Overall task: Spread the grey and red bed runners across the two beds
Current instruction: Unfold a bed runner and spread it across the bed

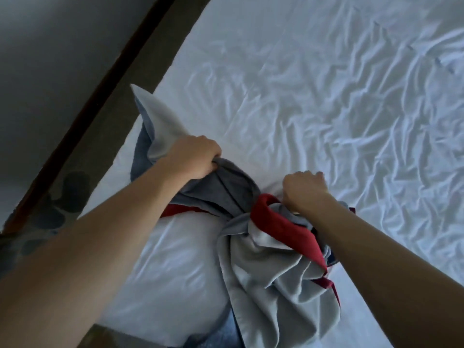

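both of my hands were clenched on one bunched grey and red bed runner (pixel 253 222), which lay crumpled on the near corner of the bed (pixel 326 96). left of the bed ran a dark strip of floor (pixel 130 79) and a pale wall (pixel 50 46). my left hand (pixel 193 156) gripped a grey fold near the bed's left edge, fingers curled tight round it, with a pale flap standing up past it. my right hand (pixel 305 190), further in over the wrinkled white sheet, fisted the cloth where a red band showed. the rest trailed toward me.
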Action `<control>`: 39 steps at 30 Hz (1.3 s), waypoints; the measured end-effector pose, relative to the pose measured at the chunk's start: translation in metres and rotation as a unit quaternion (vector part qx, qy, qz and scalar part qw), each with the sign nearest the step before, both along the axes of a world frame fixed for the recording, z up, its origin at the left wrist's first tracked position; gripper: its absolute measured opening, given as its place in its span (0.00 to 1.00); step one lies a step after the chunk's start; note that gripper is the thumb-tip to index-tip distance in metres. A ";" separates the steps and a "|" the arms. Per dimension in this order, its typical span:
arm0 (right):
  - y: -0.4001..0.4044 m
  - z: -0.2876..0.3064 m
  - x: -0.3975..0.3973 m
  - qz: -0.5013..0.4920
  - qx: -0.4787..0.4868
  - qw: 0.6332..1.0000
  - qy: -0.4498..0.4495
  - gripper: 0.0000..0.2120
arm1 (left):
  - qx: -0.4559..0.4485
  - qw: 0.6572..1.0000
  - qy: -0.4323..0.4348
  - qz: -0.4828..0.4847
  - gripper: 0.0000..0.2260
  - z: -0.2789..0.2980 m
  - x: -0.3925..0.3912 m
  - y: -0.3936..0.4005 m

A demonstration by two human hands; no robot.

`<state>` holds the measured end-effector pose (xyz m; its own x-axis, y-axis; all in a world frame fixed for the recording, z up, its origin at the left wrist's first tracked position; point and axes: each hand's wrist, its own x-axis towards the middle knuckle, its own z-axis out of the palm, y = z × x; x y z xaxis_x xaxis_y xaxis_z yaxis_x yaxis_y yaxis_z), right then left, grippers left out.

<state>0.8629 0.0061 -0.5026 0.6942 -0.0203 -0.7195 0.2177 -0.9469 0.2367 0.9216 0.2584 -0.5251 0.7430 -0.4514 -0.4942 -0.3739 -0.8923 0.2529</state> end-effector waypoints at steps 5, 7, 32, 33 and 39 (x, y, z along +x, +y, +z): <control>-0.074 0.007 -0.042 -0.072 -0.023 0.997 0.010 0.11 | -0.020 0.994 0.054 -0.091 0.11 0.003 -0.021 -0.070; -0.084 0.007 -0.055 -0.089 -0.002 0.996 -0.030 0.16 | -0.032 0.986 0.066 -0.147 0.17 0.004 -0.037 -0.117; -0.222 0.021 -0.160 -0.131 0.165 0.950 -0.232 0.04 | -0.139 0.977 0.140 0.075 0.17 0.030 -0.140 -0.270; -0.225 0.021 -0.163 -0.139 0.184 0.940 -0.251 0.05 | -0.138 0.978 0.133 0.080 0.15 0.031 -0.143 -0.275; -0.249 0.032 -0.175 -0.118 0.300 0.897 -0.301 0.29 | -0.134 0.982 0.097 0.093 0.12 0.034 -0.157 -0.310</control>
